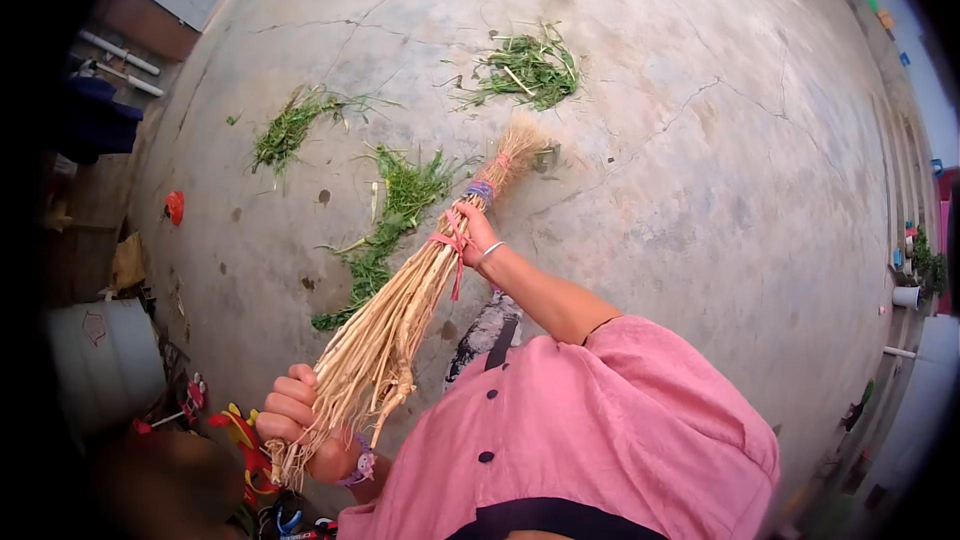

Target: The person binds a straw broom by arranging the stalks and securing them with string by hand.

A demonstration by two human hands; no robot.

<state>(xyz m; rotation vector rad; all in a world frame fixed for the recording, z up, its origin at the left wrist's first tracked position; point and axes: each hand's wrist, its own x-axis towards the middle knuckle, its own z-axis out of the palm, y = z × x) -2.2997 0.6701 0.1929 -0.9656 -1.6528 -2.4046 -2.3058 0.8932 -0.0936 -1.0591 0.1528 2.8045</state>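
Note:
A straw broom (385,312) made of bundled pale stalks slants across the view. Its bristle end points away from me and its thick root end lies at the lower left. My left hand (295,415), with a purple band at the wrist, is closed round the root end. Higher up, my right hand (480,233), wearing a silver bangle, grips the stalks beside a pink tie (450,240). The bristles are over the concrete floor (680,240); contact is unclear. Left of the broom lies a long strip of green cut plants (400,200).
A second heap of greens (535,68) lies beyond the bristles, and a smaller one (287,130) to the left. A red scrap (174,207) is on the floor. A pale barrel (107,365) stands at left, near a red-and-yellow toy (245,440). At right is a white pot (906,297).

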